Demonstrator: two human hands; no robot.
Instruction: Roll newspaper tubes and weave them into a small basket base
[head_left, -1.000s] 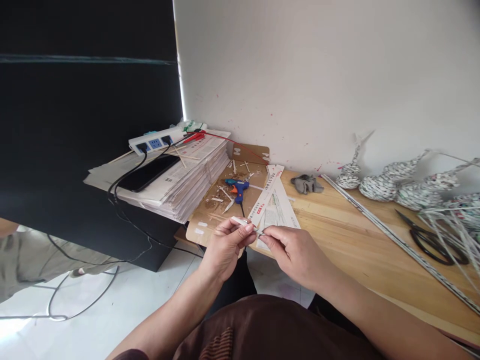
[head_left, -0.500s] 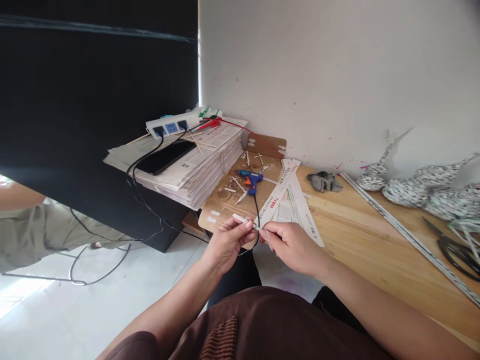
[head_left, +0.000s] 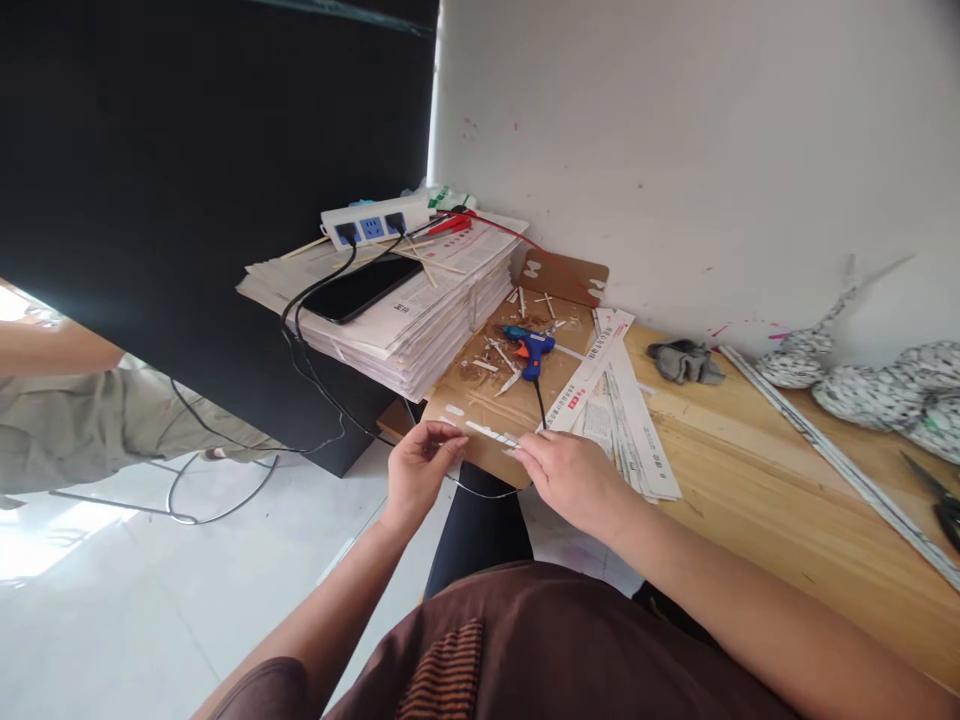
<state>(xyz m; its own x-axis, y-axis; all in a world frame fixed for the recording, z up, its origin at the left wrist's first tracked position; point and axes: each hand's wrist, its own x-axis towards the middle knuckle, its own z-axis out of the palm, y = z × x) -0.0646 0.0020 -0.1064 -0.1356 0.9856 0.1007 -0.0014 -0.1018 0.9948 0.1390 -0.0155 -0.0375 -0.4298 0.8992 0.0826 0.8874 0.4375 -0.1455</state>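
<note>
A thin rolled strip of printed paper (head_left: 491,433) is pinched at its right end in the fingers of my right hand (head_left: 566,470). Just left of the strip's free end is my left hand (head_left: 424,462), thumb and forefinger drawn together; whether something small is between them cannot be made out. Beyond the hands, a blue glue gun (head_left: 533,348) lies on a brown cardboard sheet (head_left: 480,400) among paper scraps. Flat printed paper strips (head_left: 645,430) fan out to the right of it.
A newspaper stack (head_left: 442,330) bears a power strip (head_left: 372,225), a black phone (head_left: 364,287) and red-handled scissors (head_left: 452,224). Grey cloth (head_left: 684,362), long paper rods (head_left: 832,460), woven pieces (head_left: 862,390) and black scissors (head_left: 946,510) are right. A person's leg (head_left: 127,430) shows left.
My left hand has moved left, away from the right hand, and the rolled strip now extends free from my right hand. The camera view has shifted, so the surroundings appear farther right.
</note>
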